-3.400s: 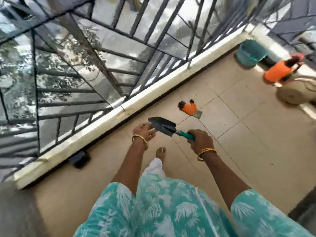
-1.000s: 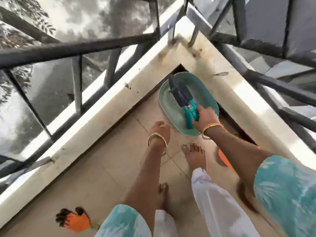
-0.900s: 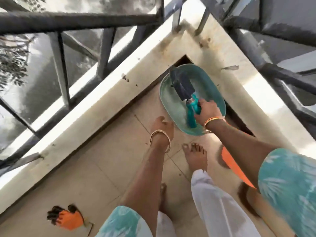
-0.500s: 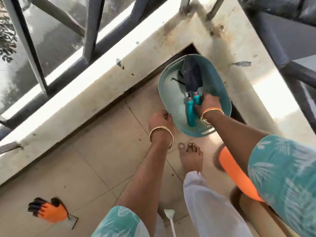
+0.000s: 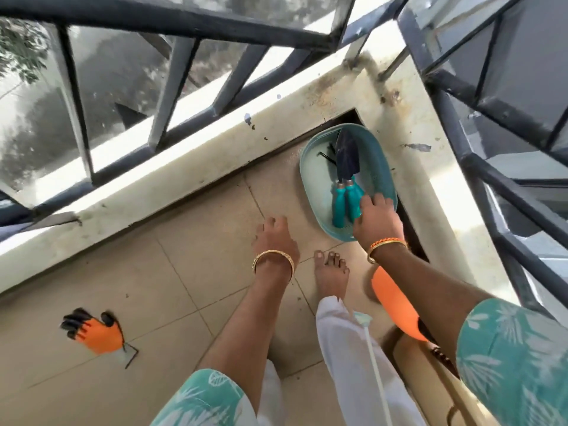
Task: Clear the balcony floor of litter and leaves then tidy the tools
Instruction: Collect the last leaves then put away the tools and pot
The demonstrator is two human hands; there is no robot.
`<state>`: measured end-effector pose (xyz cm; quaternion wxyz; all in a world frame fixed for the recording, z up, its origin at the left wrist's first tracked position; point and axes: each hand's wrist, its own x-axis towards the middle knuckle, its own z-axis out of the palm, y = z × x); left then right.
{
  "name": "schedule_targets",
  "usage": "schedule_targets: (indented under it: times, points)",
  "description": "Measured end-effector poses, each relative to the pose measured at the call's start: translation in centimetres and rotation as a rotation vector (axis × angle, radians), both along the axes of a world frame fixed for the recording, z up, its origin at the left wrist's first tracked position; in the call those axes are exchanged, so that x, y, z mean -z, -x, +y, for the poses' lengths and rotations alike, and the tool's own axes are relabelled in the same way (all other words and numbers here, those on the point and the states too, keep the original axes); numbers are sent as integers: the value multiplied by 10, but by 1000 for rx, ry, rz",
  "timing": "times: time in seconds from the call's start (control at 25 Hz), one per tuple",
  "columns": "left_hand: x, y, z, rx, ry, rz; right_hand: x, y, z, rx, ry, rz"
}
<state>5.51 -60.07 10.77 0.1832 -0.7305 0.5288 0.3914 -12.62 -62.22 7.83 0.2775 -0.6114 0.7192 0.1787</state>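
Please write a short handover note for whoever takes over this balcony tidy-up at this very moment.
Right hand: open, fingers over the teal handle of the dark-bladed trowel.
Left hand: open, holding nothing.
The trowel lies in the oval teal plastic basket in the balcony corner, beside a second teal-handled tool.
Done: trowel stowed.
Left: the orange and black work glove lies on the floor tiles.

a home balcony, high up

a tiled floor (image 5: 190, 272) meets a low cream parapet (image 5: 184, 179) topped by a dark metal railing (image 5: 172, 96), with treetops far below. a teal basket (image 5: 316, 179) in the corner holds a trowel (image 5: 347, 155), and a gardening glove (image 5: 95, 333) lies on the tiles by a bare foot (image 5: 332, 272).
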Motion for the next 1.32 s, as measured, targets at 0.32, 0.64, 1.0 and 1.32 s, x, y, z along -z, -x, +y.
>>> schedule_targets:
  times: [0.32, 0.64, 1.0, 1.32]
  points:
    - [-85, -62, 70, -18, 130, -159, -100, -57, 23, -460, 197, -43]
    - [-145, -137, 189, -446, 14, -188, -156, -180, 105, -730, 116, -195]
    - [-139, -277, 365, -807, -174, -183, -151, -321, 215, -873, -102, -200]
    - [-111, -382, 457, -1077, -232, -22, -123, -457, 271, -732, -285, -236]
